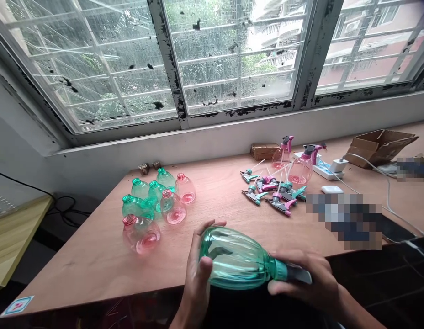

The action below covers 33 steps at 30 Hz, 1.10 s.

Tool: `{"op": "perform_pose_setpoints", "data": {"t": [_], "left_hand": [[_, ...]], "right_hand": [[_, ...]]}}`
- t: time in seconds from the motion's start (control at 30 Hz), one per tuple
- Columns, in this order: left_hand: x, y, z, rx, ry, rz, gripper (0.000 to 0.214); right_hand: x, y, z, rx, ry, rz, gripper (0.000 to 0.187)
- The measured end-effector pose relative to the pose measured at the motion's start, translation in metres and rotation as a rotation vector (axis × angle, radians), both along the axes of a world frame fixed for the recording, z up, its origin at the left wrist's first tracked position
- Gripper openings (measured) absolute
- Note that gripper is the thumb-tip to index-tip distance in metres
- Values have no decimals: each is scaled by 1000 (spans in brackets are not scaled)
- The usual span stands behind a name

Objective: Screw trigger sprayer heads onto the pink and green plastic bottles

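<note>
Seemingly mid-fitting: in the head view the left hand [198, 274] clasps the base of a green bottle [235, 260] held sideways between both hands, and the right hand [308, 278] is closed on its spray head [294, 273]. Tightening calls for counter-grip. Empty bottles [153, 205] stand beyond the left hand, and loose triggers [273, 192] lie beyond the right.

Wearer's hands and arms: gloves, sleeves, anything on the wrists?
Both are bare. The left hand and right hand wear no gloves, and no rings show on the visible fingers. No sleeve, watch or band is in view up to the frame edge.
</note>
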<state>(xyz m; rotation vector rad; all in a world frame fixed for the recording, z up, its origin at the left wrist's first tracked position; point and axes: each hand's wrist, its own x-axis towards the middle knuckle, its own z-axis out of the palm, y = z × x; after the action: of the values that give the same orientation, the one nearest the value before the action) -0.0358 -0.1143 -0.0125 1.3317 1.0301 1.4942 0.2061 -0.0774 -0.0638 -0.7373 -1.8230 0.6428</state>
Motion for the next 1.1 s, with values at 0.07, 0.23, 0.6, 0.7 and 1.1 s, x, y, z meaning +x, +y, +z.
{"op": "perform_pose_setpoints", "data": {"t": [0.07,0.23,0.6,0.7,1.1], "left_hand": [[7,5,9,30,30,59,65],[11,7,31,339,242,85,58],[-29,36,44,212,652,228,51],[-56,63,33,275,826,546,58],[-104,103,-13,279,1014,694,46]], "right_hand": [[-4,-3,5,19,42,-21,35],[-14,-2,12,-321,248,-6,32],[-8,48,89,-354,-44,202,29],[-5,108,114,-188,-281,101,36],[-20,330,137,-49,-875,-686,41]]}}
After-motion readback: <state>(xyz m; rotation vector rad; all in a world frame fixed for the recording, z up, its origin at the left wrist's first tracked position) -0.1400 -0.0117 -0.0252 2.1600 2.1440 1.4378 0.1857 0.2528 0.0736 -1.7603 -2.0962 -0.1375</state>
